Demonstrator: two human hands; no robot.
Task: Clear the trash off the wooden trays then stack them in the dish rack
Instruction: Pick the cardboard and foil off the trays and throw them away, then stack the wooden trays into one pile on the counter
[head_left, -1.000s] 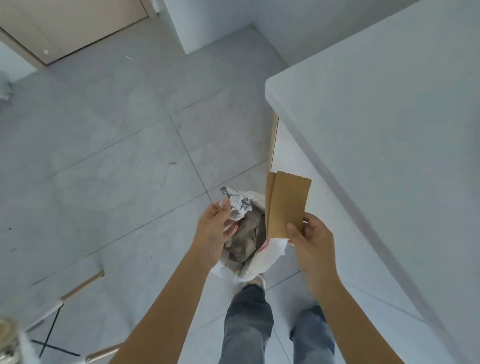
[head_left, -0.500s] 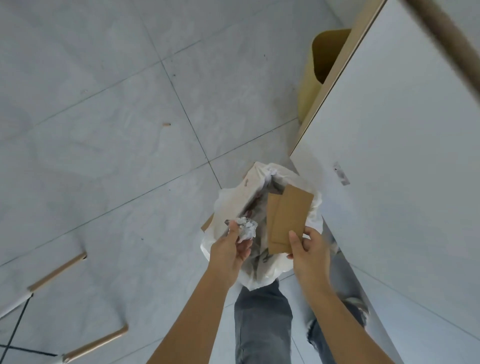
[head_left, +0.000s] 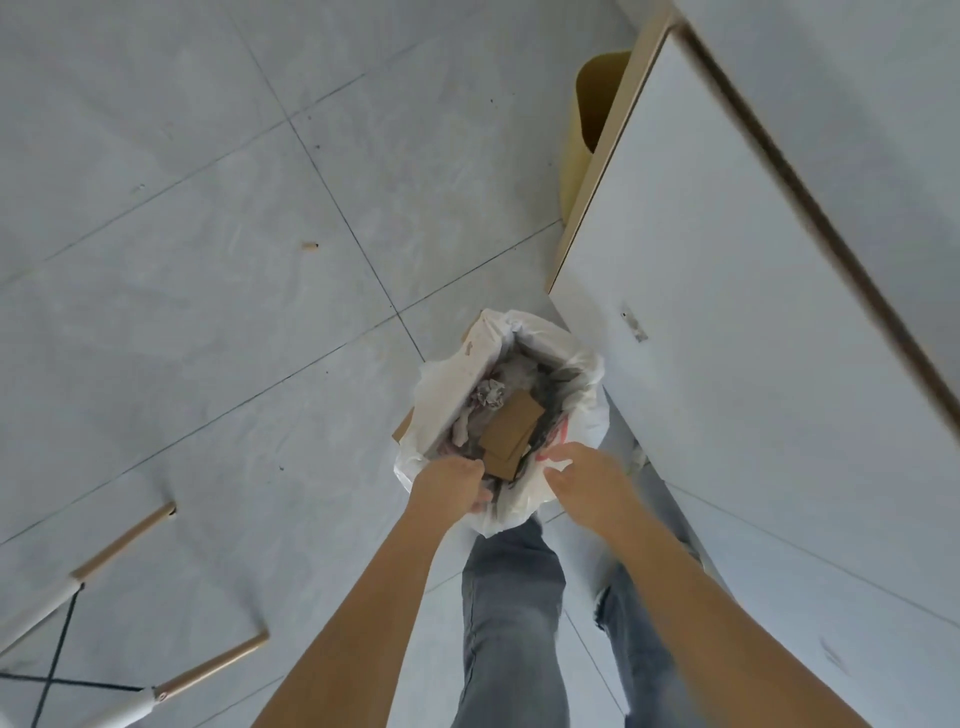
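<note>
Flat brown cardboard (head_left: 511, 434) and crumpled paper (head_left: 488, 393) inside white plastic-lined bin (head_left: 447, 395).

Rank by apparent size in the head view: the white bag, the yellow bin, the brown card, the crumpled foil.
1. White bag
2. Yellow bin, partly hidden by the cabinet, so unsure against the bag
3. Brown card
4. Crumpled foil

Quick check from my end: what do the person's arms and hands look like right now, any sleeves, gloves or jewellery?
Both forearms are bare up to the bottom edge of the picture, with no sleeve in view. The left hand and the right hand wear no gloves, and no ring, watch or bracelet shows. Below them the person wears grey jeans, with a frayed rip on the right leg.
</note>
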